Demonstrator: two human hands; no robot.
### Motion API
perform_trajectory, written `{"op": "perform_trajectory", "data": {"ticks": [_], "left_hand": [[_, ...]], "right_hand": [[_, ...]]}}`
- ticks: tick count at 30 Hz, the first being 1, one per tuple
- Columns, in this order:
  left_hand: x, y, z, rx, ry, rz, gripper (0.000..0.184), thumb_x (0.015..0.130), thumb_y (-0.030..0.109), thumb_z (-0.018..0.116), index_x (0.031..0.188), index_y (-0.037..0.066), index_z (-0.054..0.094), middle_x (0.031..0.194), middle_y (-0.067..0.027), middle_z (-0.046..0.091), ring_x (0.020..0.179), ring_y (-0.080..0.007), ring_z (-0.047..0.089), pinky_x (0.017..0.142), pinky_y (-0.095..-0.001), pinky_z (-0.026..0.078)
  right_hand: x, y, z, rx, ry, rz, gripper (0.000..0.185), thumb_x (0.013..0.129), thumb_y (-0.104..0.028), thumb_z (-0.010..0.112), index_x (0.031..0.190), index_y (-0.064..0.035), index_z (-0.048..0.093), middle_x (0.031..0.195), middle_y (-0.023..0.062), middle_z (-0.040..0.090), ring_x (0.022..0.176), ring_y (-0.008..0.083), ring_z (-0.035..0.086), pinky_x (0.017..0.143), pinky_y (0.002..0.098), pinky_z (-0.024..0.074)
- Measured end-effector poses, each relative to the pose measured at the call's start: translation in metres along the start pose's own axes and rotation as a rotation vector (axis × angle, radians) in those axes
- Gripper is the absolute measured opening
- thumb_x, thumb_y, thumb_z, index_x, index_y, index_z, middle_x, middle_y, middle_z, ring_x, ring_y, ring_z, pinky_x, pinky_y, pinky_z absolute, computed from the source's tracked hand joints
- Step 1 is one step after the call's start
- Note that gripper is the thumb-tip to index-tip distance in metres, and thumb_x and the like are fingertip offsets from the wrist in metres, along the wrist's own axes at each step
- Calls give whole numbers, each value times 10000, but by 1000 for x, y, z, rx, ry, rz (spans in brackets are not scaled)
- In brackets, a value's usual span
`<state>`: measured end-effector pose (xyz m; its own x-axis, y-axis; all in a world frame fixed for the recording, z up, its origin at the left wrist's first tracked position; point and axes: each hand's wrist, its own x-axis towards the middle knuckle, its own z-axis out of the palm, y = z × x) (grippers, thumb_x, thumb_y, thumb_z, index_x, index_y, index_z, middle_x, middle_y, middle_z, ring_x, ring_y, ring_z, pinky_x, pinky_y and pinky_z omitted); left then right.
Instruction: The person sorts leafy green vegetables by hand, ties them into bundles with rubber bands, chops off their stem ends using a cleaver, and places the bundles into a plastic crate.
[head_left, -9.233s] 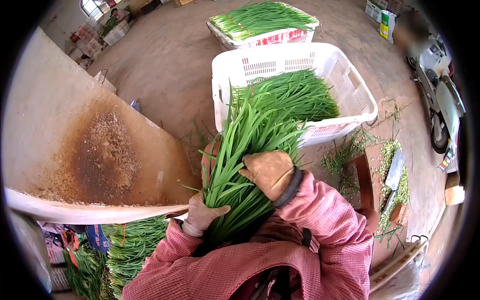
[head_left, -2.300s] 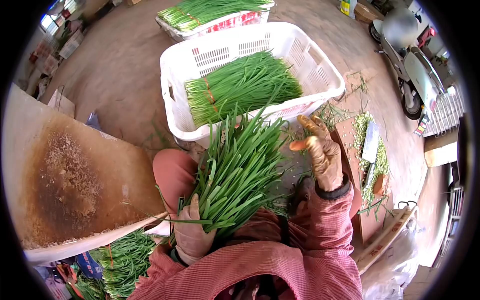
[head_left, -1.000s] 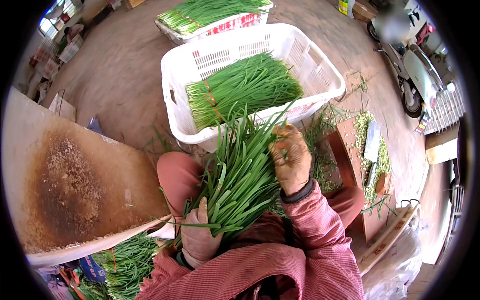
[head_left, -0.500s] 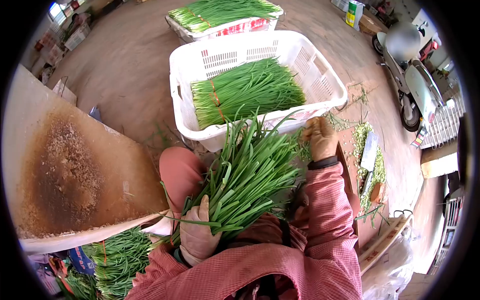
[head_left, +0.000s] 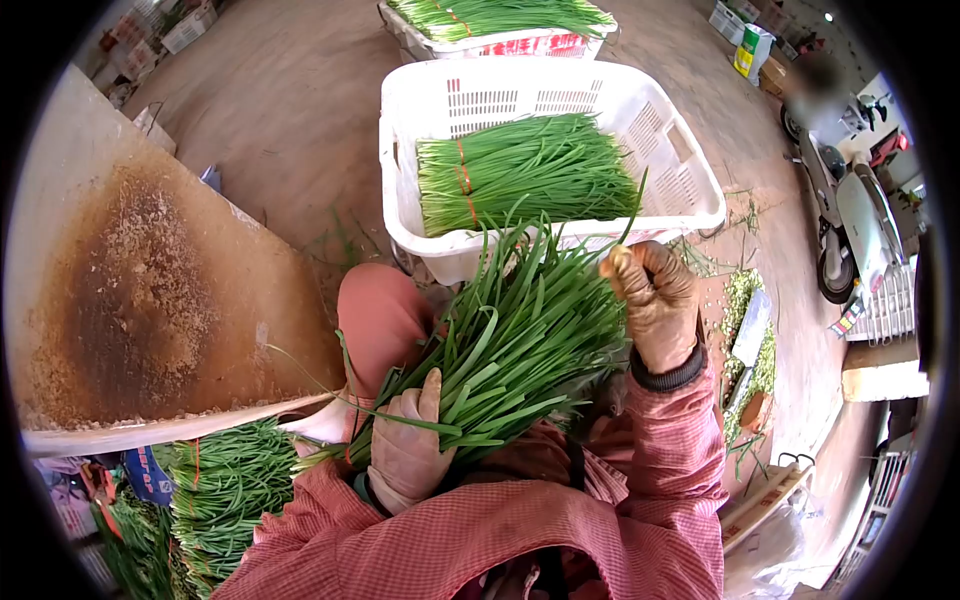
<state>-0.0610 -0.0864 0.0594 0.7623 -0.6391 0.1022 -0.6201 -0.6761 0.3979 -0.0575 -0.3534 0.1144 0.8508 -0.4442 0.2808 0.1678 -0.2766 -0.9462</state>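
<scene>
A loose bunch of garlic chives [head_left: 520, 340] lies across my lap, its long green leaves fanning up and to the right. My left hand [head_left: 410, 450], in a pale glove, is wrapped round the lower stem end, where a red band shows. My right hand [head_left: 655, 300], in a stained brown glove, is raised at the leaf tips with thumb and fingers pinched together. One leaf stands up right by those fingertips; whether the pinch holds it is unclear. Just beyond, a white plastic crate [head_left: 400, 190] holds a bundle of chives [head_left: 530, 170] tied with red bands.
Another chive-filled crate [head_left: 540, 45] stands behind. At right, a cleaver [head_left: 752, 328] lies among chopped bits on a board, with a scooter [head_left: 850, 215] farther off. A stained board [head_left: 150, 300] slants along the left, above banded chives [head_left: 230, 480]. A blurred person is near the scooter.
My right hand has turned from a fist near the crate's edge to a raised pinch, slightly nearer me. The view has shifted, so the crates sit farther right. My left hand keeps its grip.
</scene>
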Motion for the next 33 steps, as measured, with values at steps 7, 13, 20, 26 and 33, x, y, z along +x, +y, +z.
{"op": "perform_trajectory", "data": {"ticks": [7,13,20,26,33], "left_hand": [[2,0,-10,-37,-49,-8,750,644,304,691,1235,-38,383,863,-138,522,736,-283,509,673,-385,431],[47,-68,-88,-888,-239,-377,494,673,44,709,1127,11,519,1029,-87,601,960,-204,555,867,-330,434],[161,-57,-197,-1328,-247,-487,339,772,141,635,1073,14,545,921,-111,630,788,-226,625,733,-351,519],[131,22,-224,-764,90,-91,1006,726,258,704,1369,-8,-22,1414,-196,110,1260,-303,264,1034,-375,239],[62,-68,-85,-1407,-374,-280,707,805,545,498,1323,93,331,1271,-74,447,1174,-197,411,1005,-368,319]], "right_hand": [[-9,29,65,-1311,-404,-542,105,729,-301,616,741,-204,578,1230,-25,510,1254,218,321,1051,440,143],[-10,-16,-12,-877,136,-511,616,771,-169,626,1308,-71,338,1327,184,359,1212,366,350,989,464,291],[-74,13,74,697,-705,433,1159,639,-618,642,1382,-41,-35,1403,220,168,1305,320,186,1060,401,136],[-5,-15,121,1270,-778,514,606,740,-384,674,1188,-35,461,1076,84,573,926,183,577,810,337,483],[-63,27,130,1420,-688,558,721,696,-359,721,1256,-40,396,1183,79,513,1060,204,512,913,345,423]]}}
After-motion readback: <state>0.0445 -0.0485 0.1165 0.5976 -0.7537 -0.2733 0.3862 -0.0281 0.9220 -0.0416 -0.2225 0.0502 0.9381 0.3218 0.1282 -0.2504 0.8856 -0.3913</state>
